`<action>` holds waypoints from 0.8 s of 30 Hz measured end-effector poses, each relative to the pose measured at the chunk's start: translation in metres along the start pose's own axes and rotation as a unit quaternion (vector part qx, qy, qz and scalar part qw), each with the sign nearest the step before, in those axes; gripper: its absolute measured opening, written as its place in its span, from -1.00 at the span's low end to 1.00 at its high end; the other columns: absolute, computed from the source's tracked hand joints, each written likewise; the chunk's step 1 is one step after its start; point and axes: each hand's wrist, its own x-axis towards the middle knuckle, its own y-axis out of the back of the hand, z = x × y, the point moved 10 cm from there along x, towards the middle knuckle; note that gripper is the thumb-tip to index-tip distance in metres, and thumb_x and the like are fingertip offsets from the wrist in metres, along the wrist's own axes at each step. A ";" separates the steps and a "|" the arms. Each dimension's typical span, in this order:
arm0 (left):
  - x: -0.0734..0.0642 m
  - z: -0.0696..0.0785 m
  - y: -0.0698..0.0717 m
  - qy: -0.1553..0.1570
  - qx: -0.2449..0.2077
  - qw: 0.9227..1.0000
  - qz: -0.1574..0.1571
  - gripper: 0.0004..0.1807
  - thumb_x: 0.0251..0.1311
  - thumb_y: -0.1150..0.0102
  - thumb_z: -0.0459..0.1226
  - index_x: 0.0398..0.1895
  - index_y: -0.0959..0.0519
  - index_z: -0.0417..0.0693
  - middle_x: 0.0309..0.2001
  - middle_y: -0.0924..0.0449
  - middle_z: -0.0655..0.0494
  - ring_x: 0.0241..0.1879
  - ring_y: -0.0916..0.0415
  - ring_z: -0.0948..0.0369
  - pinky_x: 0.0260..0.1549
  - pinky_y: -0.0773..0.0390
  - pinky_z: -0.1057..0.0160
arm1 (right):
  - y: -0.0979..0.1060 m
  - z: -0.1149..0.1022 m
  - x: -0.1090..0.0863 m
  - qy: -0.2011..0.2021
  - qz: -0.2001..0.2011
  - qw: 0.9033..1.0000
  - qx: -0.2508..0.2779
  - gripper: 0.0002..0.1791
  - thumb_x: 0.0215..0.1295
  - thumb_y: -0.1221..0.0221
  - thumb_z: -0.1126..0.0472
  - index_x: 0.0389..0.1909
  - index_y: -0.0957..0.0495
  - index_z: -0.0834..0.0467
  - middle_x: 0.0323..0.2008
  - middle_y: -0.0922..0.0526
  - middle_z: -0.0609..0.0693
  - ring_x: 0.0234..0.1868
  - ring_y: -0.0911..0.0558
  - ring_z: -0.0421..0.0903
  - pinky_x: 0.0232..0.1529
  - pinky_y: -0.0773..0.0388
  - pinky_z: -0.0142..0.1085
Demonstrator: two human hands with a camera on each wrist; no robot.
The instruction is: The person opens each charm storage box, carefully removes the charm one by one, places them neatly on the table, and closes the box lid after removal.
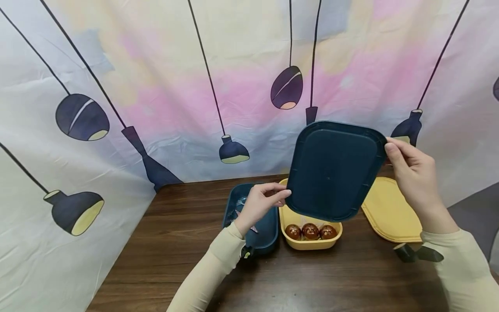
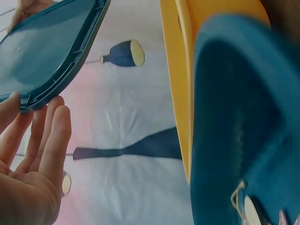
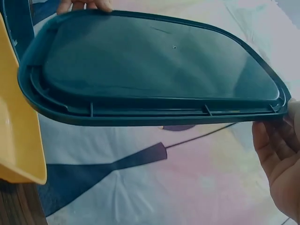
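A dark teal lid (image 1: pixel 335 171) is held up and tilted over the containers, its ribbed rim facing the wrist cameras. My left hand (image 1: pixel 262 203) pinches its lower left edge between thumb and fingers. At the upper right corner, my right hand (image 1: pixel 418 182) grips the rim with the thumb on the near face. Beneath, a yellow container (image 1: pixel 309 245) holds several shiny brown balls (image 1: pixel 310 231), partly hidden by the lid. Beside it on the left stands a dark teal container (image 1: pixel 269 245), with small items in it, overlapped by my left hand and wrist.
A yellow lid (image 1: pixel 393 212) lies on the brown wooden table (image 1: pixel 187 234) to the right. Behind the table hangs a cloth (image 1: pixel 163 99) printed with lamps. A grey surface (image 1: pixel 477 212) shows beyond the right side.
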 end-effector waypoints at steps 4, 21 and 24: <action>-0.001 0.000 -0.016 0.010 -0.009 1.000 -0.015 -0.72 0.33 -0.32 -0.18 -0.01 -0.73 -0.15 -0.32 -0.69 -0.08 -0.23 -0.66 -0.20 -0.17 -0.70 0.11 | 0.007 0.015 0.004 -0.042 0.003 0.999 0.018 -0.67 0.53 -0.09 0.24 0.17 -0.62 0.29 -0.21 -0.70 -0.24 -0.25 -0.68 -0.35 -0.28 -0.60 -0.56; -0.004 -0.013 -0.078 0.027 -0.020 0.997 -0.066 -0.77 0.38 -0.26 -0.21 -0.08 -0.73 -0.18 -0.25 -0.74 -0.01 -0.32 -0.71 -0.21 -0.26 -0.67 -0.18 | 0.028 0.076 0.003 -0.166 -0.032 0.985 -0.036 -0.68 0.51 -0.12 0.01 0.13 -0.65 0.02 -0.34 -0.66 -0.39 -0.33 -0.60 -0.38 -0.25 -0.51 -0.63; -0.005 -0.015 -0.088 0.030 -0.022 0.997 -0.071 -0.76 0.39 -0.24 -0.22 -0.07 -0.71 -0.23 -0.27 -0.75 -0.03 -0.32 -0.71 -0.21 -0.26 -0.69 -0.13 | 0.031 0.084 0.001 -0.185 -0.037 0.981 -0.036 -0.67 0.50 -0.12 -0.02 0.13 -0.64 0.00 -0.34 -0.65 -0.38 -0.31 -0.57 -0.37 -0.27 -0.50 -0.62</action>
